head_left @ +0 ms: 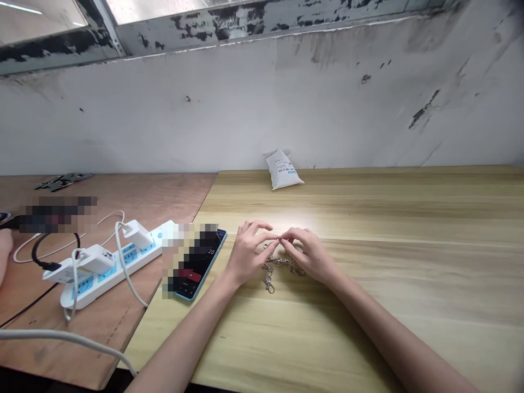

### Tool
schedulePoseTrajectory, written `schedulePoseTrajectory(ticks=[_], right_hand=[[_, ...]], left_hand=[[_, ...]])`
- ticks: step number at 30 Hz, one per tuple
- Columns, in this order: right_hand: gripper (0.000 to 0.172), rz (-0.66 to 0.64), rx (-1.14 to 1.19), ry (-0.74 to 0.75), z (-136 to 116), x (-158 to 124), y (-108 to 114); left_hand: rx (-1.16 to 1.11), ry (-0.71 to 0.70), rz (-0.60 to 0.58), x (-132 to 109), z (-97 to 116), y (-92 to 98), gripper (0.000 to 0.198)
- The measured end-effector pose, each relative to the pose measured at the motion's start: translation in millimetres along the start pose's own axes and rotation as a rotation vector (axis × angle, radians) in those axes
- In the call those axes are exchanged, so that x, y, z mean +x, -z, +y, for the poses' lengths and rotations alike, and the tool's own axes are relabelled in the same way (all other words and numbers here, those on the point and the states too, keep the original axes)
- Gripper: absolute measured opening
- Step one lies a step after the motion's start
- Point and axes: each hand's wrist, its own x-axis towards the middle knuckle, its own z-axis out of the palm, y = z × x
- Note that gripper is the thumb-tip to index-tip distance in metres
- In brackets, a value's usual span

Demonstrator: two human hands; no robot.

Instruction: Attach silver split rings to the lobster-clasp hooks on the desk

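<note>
A silvery metal chain [280,262] lies loosely on the light wooden table, between and partly beneath my hands. At its near end a lobster-type clasp [269,284] rests on the tabletop. My left hand [251,248] pinches a small metal piece of the chain between thumb and forefinger, its other fingers raised. From the other side my right hand [307,252] pinches at the same spot, fingertips almost touching the left ones. The fingertips cover most of that small piece. Part of the chain is hidden under my right hand.
A phone [200,267] lies left of my left hand. Further left, a white power strip [135,259] with plugged-in chargers and cables rests on a browner table [164,196]. A white labelled packet [284,170] lies by the wall. Part of another person's arm [5,254] shows at the left edge.
</note>
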Motion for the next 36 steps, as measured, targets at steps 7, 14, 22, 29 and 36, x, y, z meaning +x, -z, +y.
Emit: schedulePoseTrajectory(ticks=[7, 14, 22, 29, 36], right_hand=[[0.011, 0.051, -0.172, 0.126, 0.7, 0.8, 0.5], [0.010, 0.109, -0.166, 0.182, 2.2, 0.7, -1.0], [0.009, 0.169, -0.195, 0.197, 1.6, -1.2, -4.4], [0.015, 0.173, -0.209, 0.164, -0.5, -1.8, -7.6], [0.016, 0.145, -0.238, 0.179, -2.7, -1.7, -6.4]], left_hand=[[-0.229, 0.152, -0.029, 1.7, -0.6, 1.2, 0.007], [-0.304, 0.161, -0.074, 2.2, -1.0, 1.1, 0.004], [-0.331, 0.183, -0.093, 1.6, 0.1, -0.2, 0.006], [-0.309, 0.150, -0.090, 0.0, -0.4, -0.3, 0.006], [-0.289, 0.134, -0.093, 1.0, -0.7, -0.4, 0.007]])
